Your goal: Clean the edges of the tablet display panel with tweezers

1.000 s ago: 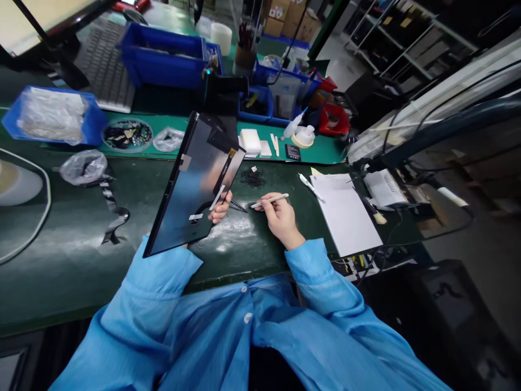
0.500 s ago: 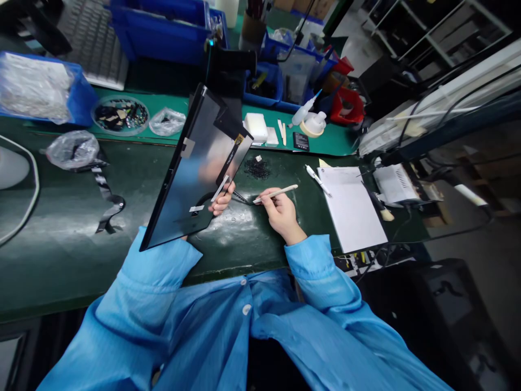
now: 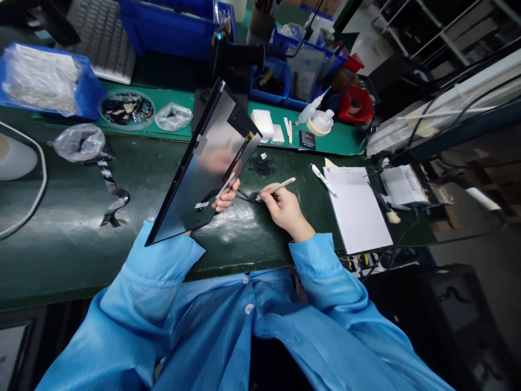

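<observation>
My left hand [image 3: 227, 200] is closed around the lower right edge of a tablet-like display panel [image 3: 188, 182]. The panel is tilted up, its silvery back towards me, with pale tape strips and a dark flex cable [image 3: 243, 194] sticking out past my fingers. Part of that hand is hidden behind the panel. A slim beige stick [image 3: 283, 184] is pinched in my right hand [image 3: 287, 213], its lower tip close to the cable's end. Whether the tip touches the cable I cannot tell. Beyond it lies a small heap of black scraps [image 3: 262, 166] with a white bit on top.
On the right are a paper pad [image 3: 356, 206], a white pen [image 3: 323, 180] and a brush [image 3: 391, 214]. Bottles [image 3: 321, 120], a white block [image 3: 262, 124] and a dish of small parts [image 3: 127, 110] stand along the back ledge. A plastic bag [image 3: 79, 142] with a black strip lies left.
The whole view has shifted slightly, so the bench things appear further right. The stick in my right hand slants a little more steeply. Both hands keep their hold.
</observation>
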Tool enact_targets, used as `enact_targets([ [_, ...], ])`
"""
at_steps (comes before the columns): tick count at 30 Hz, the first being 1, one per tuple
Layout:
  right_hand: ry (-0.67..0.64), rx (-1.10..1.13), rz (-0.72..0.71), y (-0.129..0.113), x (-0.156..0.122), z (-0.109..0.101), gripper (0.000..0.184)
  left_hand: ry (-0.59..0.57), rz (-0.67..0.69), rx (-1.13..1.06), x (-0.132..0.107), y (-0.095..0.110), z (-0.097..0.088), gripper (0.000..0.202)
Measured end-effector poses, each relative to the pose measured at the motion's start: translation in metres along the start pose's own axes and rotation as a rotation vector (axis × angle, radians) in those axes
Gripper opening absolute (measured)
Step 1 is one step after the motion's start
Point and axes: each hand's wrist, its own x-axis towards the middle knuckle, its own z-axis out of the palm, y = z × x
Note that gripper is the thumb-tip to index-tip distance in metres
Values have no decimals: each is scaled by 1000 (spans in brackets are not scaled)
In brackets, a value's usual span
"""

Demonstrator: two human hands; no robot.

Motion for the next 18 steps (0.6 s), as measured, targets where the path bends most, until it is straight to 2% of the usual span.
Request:
enact_targets([
  [2,-27,-36,-4,-4,3,-1,25,1,23,69,-5,0,7,44],
  [7,-44,-124,-51,-13,5,-2,19,-48,246,-36,-18,-12,17,45],
  [11,-46,-170,-66,-16,5,-2,16,-98,213,-49,-12,-15,11,46],
  [15,-46,-201,-67,-14,2,-2,16,-79,195,-43,-7,-10,6,51],
  [18,-32,-241,-71,-11,-2,0,16,-27,124,-70,-8,-6,8,54],
])
